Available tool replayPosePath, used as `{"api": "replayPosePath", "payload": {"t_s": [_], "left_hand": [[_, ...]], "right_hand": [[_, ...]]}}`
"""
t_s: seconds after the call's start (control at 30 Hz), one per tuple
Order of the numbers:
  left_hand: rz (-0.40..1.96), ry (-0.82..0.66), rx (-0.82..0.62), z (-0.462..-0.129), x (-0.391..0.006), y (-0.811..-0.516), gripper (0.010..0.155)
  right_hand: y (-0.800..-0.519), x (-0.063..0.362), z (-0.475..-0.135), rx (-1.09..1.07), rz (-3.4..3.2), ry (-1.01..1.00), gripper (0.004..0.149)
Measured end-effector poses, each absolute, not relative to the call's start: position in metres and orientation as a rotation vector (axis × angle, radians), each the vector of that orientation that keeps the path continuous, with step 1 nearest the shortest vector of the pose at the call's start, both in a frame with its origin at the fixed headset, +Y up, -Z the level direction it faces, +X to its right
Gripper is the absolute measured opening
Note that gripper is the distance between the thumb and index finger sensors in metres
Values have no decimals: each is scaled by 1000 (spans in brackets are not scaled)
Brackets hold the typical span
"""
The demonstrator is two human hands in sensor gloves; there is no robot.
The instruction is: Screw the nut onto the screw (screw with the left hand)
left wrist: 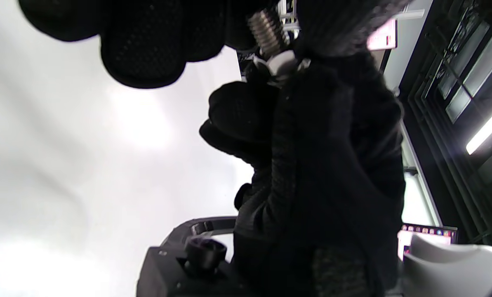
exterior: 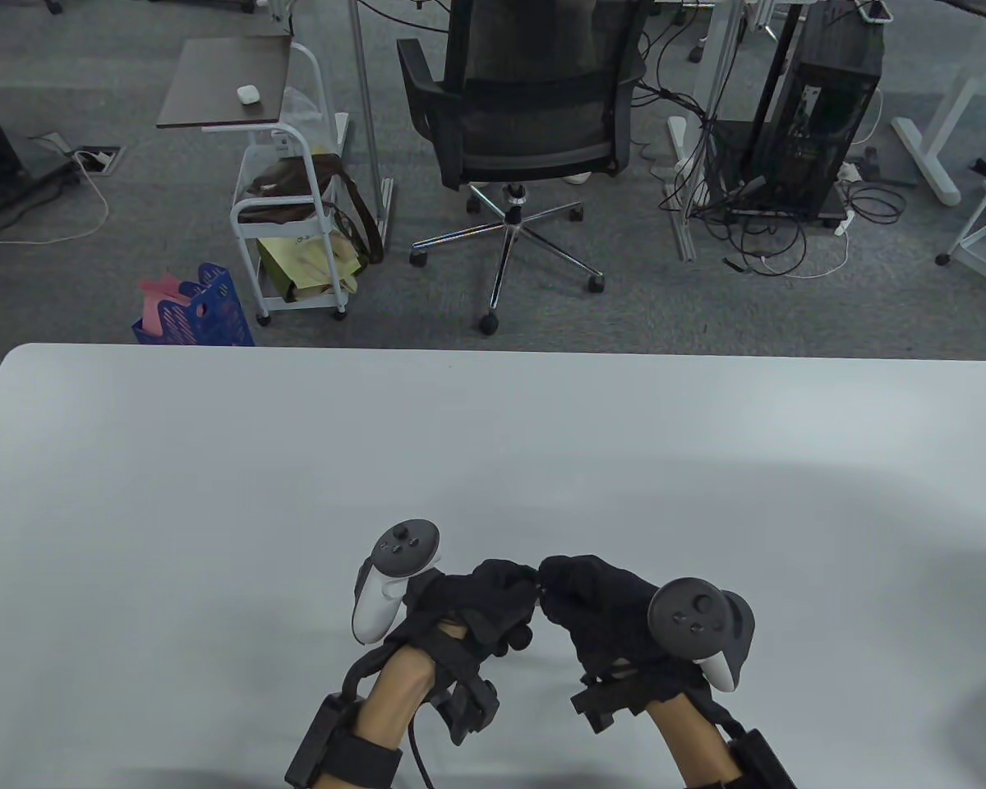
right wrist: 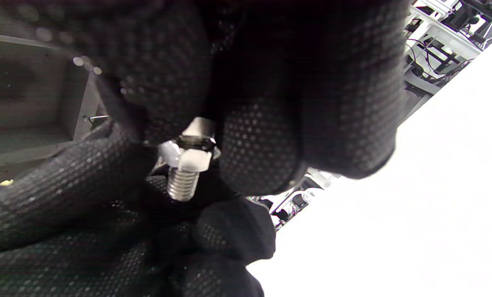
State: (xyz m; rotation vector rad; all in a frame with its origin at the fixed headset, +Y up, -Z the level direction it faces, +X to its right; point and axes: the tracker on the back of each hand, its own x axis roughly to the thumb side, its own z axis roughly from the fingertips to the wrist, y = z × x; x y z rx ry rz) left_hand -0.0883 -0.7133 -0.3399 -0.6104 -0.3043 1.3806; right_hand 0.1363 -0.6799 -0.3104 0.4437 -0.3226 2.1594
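My two gloved hands meet just above the white table (exterior: 214, 493) near its front edge. My left hand (exterior: 524, 587) grips the silver screw (left wrist: 265, 31) by its far end; its threaded shaft sticks out of my left fingers (left wrist: 147, 49). My right hand (exterior: 550, 588) pinches the silver hex nut (right wrist: 190, 156) between its fingertips (right wrist: 262, 152). The nut sits on the thread (right wrist: 182, 186), which shows bare below it and runs down into my left hand's fingers (right wrist: 233, 231). The nut also shows in the left wrist view (left wrist: 279, 62). In the table view both parts are hidden by the gloves.
Beyond the table's far edge stand a black office chair (exterior: 526, 107), a white trolley (exterior: 292, 238) with bags, a blue basket (exterior: 201, 312) and a computer tower (exterior: 822, 123) with cables on the floor.
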Motion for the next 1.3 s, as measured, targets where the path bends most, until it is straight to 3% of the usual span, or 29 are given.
{"api": "replayPosePath", "payload": {"t_s": [0.17, 0.27, 0.37, 0.57, 0.77, 1.0, 1.13, 1.3], "left_hand": [[1346, -290, -564, -341, -88, -710, 52], [1355, -328, -618, -341, -87, -711, 55], [1383, -297, -577, -341, -89, -712, 65], [1335, -287, -557, -341, -88, -710, 52], [1385, -308, -581, -341, -88, -712, 63], [1340, -326, -580, -340, -86, -707, 54], [1352, -270, -531, -339, -89, -708, 64], [1307, -293, -532, -339, -86, -704, 53]], "right_hand": [[-679, 136, -310, 446, 2157, -323, 42], [-679, 136, -310, 446, 2161, -326, 42], [-679, 136, -310, 442, 2160, -326, 42], [-679, 136, -310, 445, 2157, -324, 42], [-679, 136, -310, 443, 2153, -328, 42], [-680, 137, -310, 433, 2127, -314, 38], [-680, 139, -310, 417, 2096, -328, 40], [-682, 140, -310, 410, 2094, -334, 41]]}}
